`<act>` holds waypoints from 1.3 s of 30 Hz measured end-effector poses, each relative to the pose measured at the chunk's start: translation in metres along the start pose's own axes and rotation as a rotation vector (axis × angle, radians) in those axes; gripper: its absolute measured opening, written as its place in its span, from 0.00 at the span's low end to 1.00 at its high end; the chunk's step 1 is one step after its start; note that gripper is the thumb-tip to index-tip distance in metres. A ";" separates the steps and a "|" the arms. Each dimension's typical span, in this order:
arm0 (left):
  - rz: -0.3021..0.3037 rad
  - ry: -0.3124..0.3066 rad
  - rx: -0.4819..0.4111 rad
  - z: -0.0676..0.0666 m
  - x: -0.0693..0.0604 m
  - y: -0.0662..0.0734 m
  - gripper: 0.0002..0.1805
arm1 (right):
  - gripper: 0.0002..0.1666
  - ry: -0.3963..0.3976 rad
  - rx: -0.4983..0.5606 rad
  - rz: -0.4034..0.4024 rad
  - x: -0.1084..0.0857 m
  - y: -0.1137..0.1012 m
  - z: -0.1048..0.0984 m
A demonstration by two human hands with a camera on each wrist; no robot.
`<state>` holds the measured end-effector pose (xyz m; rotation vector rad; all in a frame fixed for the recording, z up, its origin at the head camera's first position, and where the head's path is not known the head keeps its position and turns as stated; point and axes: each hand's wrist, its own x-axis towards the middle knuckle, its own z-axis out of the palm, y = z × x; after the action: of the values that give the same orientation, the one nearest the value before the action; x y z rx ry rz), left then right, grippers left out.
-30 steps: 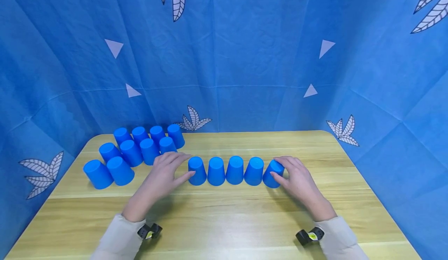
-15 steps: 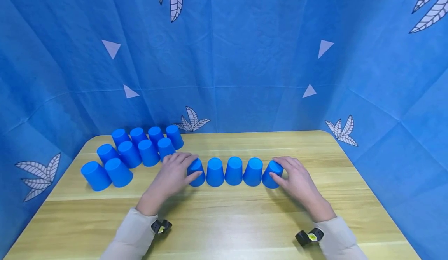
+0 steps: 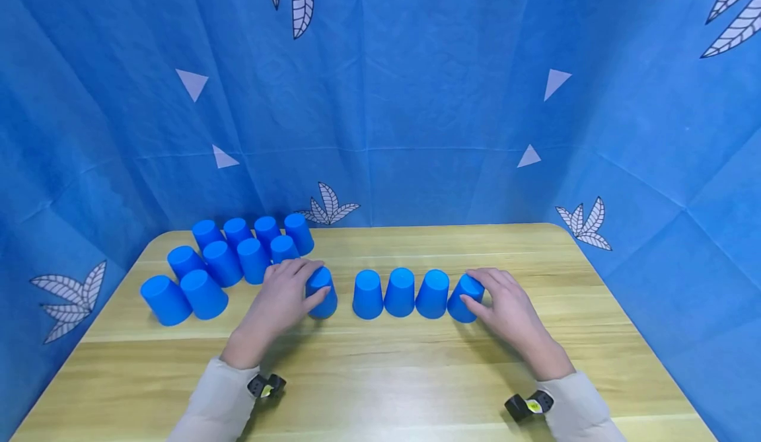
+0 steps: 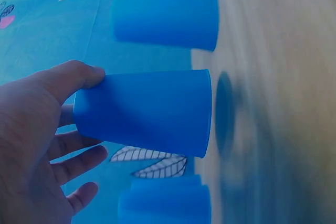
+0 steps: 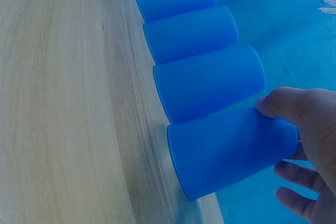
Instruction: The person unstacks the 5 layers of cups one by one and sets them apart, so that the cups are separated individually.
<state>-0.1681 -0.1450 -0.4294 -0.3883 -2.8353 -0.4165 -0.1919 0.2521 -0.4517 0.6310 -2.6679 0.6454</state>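
Note:
My left hand (image 3: 284, 296) pinches an upside-down blue cup (image 3: 321, 293) near its narrow top, thumb on one side and fingers on the other. In the left wrist view this cup (image 4: 144, 111) appears raised slightly, with a dark oval on the wood beyond its rim. A gap separates it from a row of upside-down blue cups, whose nearest cup (image 3: 368, 294) stands to its right. At the right end of that row, my right hand (image 3: 507, 303) holds another blue cup (image 3: 464, 300) by its upper part. The right wrist view shows this end cup (image 5: 231, 150) close beside its neighbour.
Several more upside-down blue cups (image 3: 222, 263) stand in rows at the table's back left. The wooden table (image 3: 380, 369) has rounded back corners. A blue patterned cloth (image 3: 440, 98) hangs behind it and along both sides.
My left hand closed in on the row's left cup, then shifted it leftward, opening a gap beside the remaining cups. My right hand stays at the right end cup.

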 end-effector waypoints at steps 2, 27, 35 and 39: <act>-0.017 0.005 0.001 -0.004 -0.002 -0.004 0.32 | 0.29 -0.005 -0.001 0.004 0.000 0.000 0.000; -0.170 0.015 0.042 -0.048 -0.032 -0.061 0.31 | 0.29 -0.003 -0.008 -0.005 0.002 -0.001 0.000; -0.223 0.040 0.069 -0.053 -0.045 -0.084 0.31 | 0.28 -0.015 -0.012 0.007 0.002 -0.001 -0.001; -0.234 0.039 0.078 -0.053 -0.046 -0.091 0.31 | 0.28 -0.009 -0.009 0.005 0.001 -0.002 -0.001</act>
<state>-0.1410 -0.2558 -0.4155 -0.0325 -2.8566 -0.3517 -0.1917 0.2508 -0.4499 0.6260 -2.6802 0.6326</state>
